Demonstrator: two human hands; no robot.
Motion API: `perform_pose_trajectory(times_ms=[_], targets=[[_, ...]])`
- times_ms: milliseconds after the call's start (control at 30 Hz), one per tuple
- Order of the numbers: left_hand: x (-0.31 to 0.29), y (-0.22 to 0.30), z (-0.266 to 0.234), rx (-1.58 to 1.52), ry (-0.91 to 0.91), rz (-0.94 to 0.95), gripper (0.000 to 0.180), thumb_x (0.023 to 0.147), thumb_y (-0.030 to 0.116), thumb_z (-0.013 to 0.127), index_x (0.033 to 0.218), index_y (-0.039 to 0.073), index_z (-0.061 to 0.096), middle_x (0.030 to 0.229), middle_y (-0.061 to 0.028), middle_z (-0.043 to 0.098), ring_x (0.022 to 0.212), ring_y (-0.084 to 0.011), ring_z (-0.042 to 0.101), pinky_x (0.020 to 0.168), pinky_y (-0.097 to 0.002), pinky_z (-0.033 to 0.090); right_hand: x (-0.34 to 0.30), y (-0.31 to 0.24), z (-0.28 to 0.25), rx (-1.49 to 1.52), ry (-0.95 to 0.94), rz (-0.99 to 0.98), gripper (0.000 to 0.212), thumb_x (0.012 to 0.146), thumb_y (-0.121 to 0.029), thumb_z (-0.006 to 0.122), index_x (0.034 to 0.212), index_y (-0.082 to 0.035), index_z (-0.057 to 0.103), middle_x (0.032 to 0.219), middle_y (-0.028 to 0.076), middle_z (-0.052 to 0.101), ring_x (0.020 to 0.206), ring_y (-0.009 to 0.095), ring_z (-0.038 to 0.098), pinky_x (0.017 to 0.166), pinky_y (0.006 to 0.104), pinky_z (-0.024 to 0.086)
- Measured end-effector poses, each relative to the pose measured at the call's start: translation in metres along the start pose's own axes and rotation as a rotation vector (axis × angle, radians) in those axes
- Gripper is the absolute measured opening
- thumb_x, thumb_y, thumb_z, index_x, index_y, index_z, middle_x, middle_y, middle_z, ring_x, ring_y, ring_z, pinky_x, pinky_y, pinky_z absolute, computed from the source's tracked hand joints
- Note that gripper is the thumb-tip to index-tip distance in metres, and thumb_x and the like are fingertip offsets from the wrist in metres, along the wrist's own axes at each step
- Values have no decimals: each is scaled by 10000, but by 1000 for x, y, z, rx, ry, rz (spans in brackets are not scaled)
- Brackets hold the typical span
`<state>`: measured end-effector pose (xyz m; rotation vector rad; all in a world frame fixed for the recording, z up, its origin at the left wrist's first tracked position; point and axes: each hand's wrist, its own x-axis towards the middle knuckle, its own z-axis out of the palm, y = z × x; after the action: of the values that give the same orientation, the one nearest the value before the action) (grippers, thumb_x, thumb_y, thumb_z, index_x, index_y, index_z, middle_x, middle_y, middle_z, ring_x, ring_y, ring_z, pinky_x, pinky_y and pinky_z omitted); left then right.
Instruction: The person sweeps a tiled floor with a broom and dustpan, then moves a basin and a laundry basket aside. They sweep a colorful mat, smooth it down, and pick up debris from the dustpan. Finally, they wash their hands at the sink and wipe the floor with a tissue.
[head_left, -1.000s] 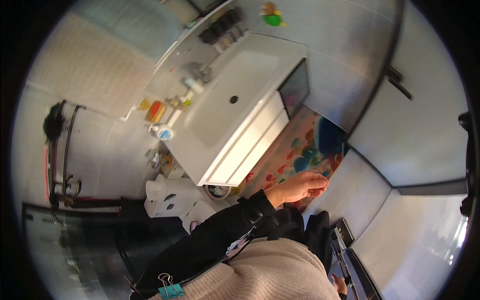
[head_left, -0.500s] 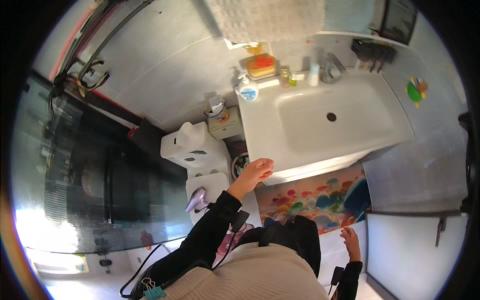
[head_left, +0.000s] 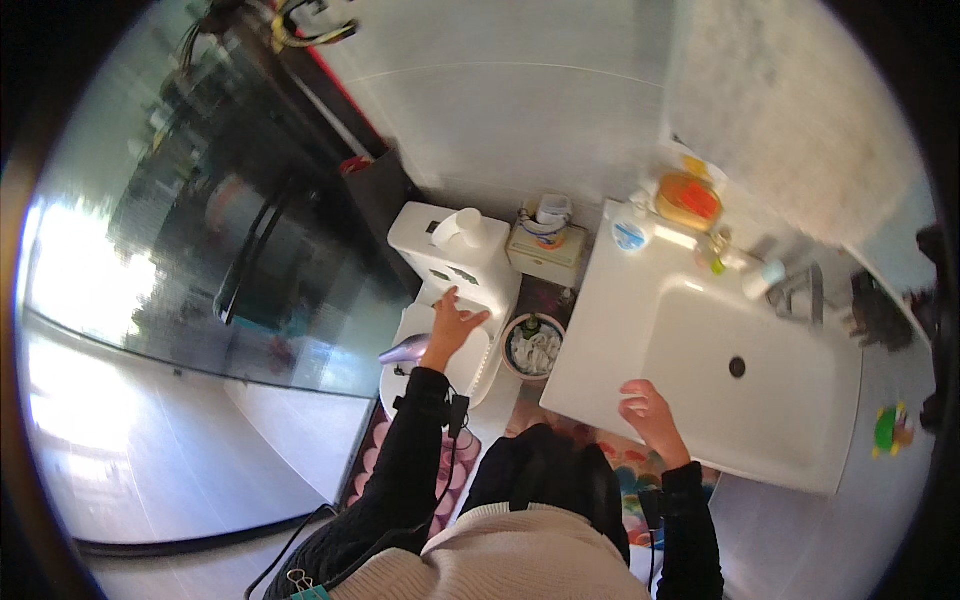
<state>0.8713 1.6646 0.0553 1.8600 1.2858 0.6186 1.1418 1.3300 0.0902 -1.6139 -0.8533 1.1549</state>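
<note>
Fingers spread and nothing in them, my left hand [head_left: 456,332] reaches over the white toilet [head_left: 468,372]. Right beside it, a purple hair dryer [head_left: 403,350] lies on the toilet lid, its handle end partly hidden by my hand and wrist. I cannot tell whether they touch. My right hand [head_left: 652,415] hovers at the front edge of the white sink counter [head_left: 590,345], with its fingers loosely bent, apart and holding nothing.
A white roll [head_left: 460,230] sits on the toilet tank. Between toilet and counter stands a waste bin [head_left: 533,347] with crumpled paper. The counter carries a pump bottle [head_left: 631,232], an orange soap box [head_left: 688,200] and a faucet [head_left: 803,295]. A glass shower screen [head_left: 290,330] rises at left.
My view has turned left. My left hand has gone from the counter's front corner to beside the hair dryer, spreading its fingers. My right hand has come up from my side to the counter edge.
</note>
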Motion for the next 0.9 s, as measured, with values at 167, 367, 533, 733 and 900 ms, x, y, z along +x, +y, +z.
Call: perform_pose_trajectory(times_ms=[167,367,533,733,900], targets=[[88,-75,-39,338,303,92,1000,667,300,846,1406,-21,254,1309,-290,369,1023,-390,567,892,-417,485,121,-73,52,-371,-214,-201,531,812,-131,701,1268,-52,441,1282,136,480,1090,259,568,896,380,481],[219,-102,-20,241,262,-10,940,680,223,814,1410,49,247,1333,-277,352,1026,-431,568,864,-455,498,316,-113,154,-687,-42,-532,846,725,-98,731,1416,-23,248,1445,232,268,1308,457,295,1060,447,335],[268,-119,5,131,283,0,489,777,-34,595,1245,-22,452,1023,-274,570,969,-432,577,824,-490,475,445,-116,248,-1089,33,-510,986,708,-195,772,1482,-102,168,1480,229,236,1360,447,223,1053,559,299],[259,-160,13,601,189,258,180,821,12,537,989,-51,533,946,-226,552,913,-387,558,788,-456,488,508,-63,277,-1155,34,-643,552,801,-47,570,1335,-86,437,1303,126,401,1173,369,389,787,486,500],[241,-156,17,610,64,90,113,834,18,544,938,-24,538,968,-212,541,898,-361,599,805,-407,524,522,-44,277,-1089,-18,-673,378,900,-153,521,1275,-123,488,1289,75,420,1223,351,356,801,488,491]])
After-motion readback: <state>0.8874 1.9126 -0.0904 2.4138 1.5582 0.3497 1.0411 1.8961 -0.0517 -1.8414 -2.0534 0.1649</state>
